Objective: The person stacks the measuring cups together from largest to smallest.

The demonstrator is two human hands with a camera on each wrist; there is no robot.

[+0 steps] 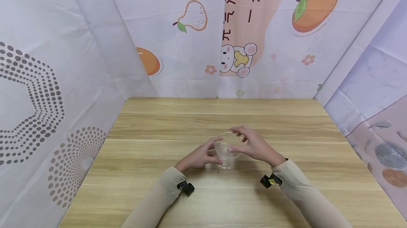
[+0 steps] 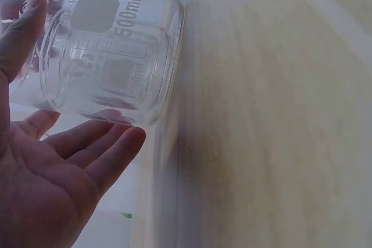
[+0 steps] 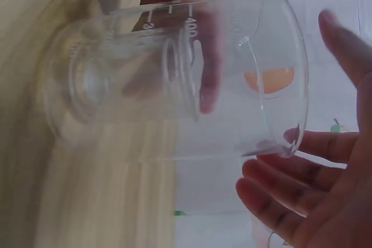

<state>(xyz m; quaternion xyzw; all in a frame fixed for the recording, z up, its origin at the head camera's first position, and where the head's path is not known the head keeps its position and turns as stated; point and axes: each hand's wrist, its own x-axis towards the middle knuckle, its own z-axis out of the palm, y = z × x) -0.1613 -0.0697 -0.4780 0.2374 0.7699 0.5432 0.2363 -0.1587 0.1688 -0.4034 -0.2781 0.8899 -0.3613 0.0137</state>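
A clear glass beaker [image 1: 228, 154], marked 500ml in the left wrist view, stands upright on the wooden table. Inside it sits a smaller glass beaker [image 2: 116, 76], marked 100ml, also mouth up. My left hand [image 1: 201, 155] holds the large beaker from the left, thumb on the near side and fingers curled round the far side. At the upper right, my right hand [image 1: 254, 145] is spread around the rim. In the right wrist view its fingers [image 3: 314, 143] are at the rim, loosely extended, and the thumb is apart from the glass.
The wood-grain table [image 1: 152, 192] extends around both hands. A white curtain [image 1: 190, 55] with fruit drawings hangs behind the far edge, and patterned cloths hang at the left and right. Each wrist carries a small black camera [image 1: 187, 187].
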